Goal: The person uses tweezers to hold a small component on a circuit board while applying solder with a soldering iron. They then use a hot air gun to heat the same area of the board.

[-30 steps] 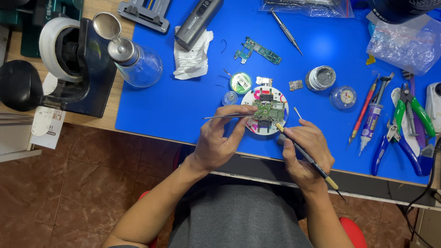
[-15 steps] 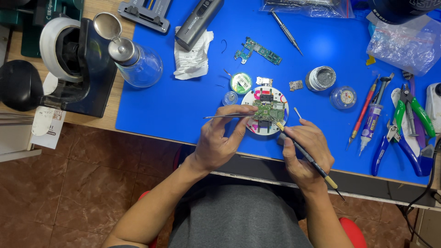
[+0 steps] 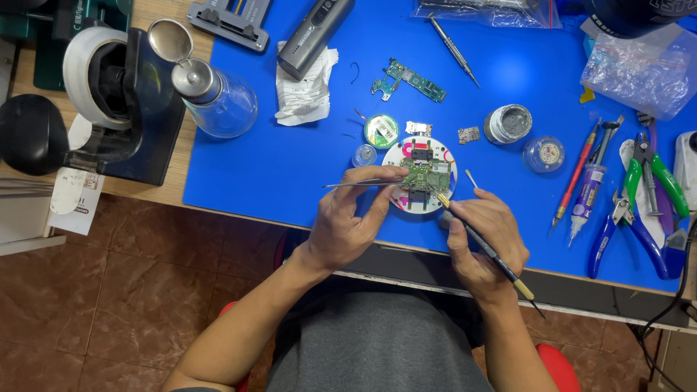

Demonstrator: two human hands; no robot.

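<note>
A small green circuit board lies clamped on a round white holder near the front edge of the blue mat. My left hand pinches metal tweezers, whose tips reach the board's left side. My right hand grips a thin black brush-like tool like a pen, its tip touching the board's lower right corner.
A second green board, a solder spool, small tins, a glass bottle and a grey handheld device lie behind. Pliers, cutters and pens sit at the right. A microscope base stands at the left.
</note>
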